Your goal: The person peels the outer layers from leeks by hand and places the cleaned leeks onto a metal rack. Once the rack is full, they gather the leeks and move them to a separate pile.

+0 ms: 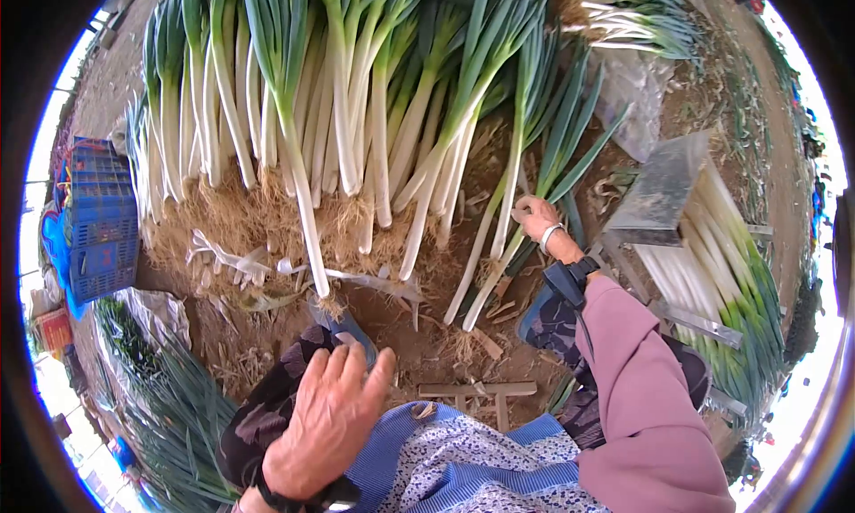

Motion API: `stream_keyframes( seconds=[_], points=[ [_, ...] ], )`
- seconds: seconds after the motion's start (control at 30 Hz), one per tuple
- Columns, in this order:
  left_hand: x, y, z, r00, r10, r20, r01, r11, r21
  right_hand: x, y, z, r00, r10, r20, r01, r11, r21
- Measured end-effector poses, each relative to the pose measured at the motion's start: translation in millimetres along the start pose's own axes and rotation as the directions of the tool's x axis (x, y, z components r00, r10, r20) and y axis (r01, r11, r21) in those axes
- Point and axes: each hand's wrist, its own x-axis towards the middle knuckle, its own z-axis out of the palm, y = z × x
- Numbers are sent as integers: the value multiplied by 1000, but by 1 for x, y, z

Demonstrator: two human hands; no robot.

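Observation:
My right hand [536,217], with a white bangle at its wrist, reaches out to the right of the pile. Its fingers are closed round the pale stalk of a leek [488,286], whose roots point toward me and whose green leaves spread up and right. Another leek [510,179] lies just left of that hand. Over my left knee, my left hand [334,415] is raised with its fingers apart and slightly bent, holding nothing. A large pile of leeks [343,94] with brown roots lies in front of me.
Trimmed leeks [712,255] are stacked in a metal frame [659,192] at right. More lie at the top right beside plastic sheeting [637,94]. A blue crate [104,237] stands at left, above dark green leaves [174,415]. A small wooden piece [478,389] sits between my feet.

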Motion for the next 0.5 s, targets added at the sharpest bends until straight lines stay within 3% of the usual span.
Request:
stream_keyframes(
  seconds=[0.07, 0.1, 0.2, 0.23, 0.27, 0.4, 0.47, 0.5],
  points=[
    [-3, 0, -5, 995, 2, 104, -1, 1000, -7, 4, 4, 35, 982, 179, -67, -179, 984, 9],
    [-2, 3, -6, 992, -9, 128, 9, 1000, 0, 4, 3, 45, 972, 215, -97, -223, 971, -86],
    [-5, 3, -6, 985, -17, 173, 19, 1000, -11, 10, 10, 65, 966, 252, -61, -255, 966, -39],
    [-6, 2, -4, 986, -12, 169, 14, 1000, -11, 13, 10, 68, 960, 275, -61, -280, 953, -115],
    [-8, 2, -3, 986, -6, 166, 7, 1000, -10, 4, -3, 60, 944, 329, -28, -330, 944, -4],
    [-13, 3, -3, 987, -32, 158, 38, 999, -35, -50, -28, 103, 912, 397, -104, -397, 918, 20],
    [-23, 3, 3, 996, -36, 85, 39, 999, -32, -76, -4, 163, 934, 327, -143, -349, 919, -183],
    [-26, 2, 6, 999, -47, 26, 48, 999, -23, -89, -12, 168, 926, 364, -102, -377, 906, -193]
  ],
)
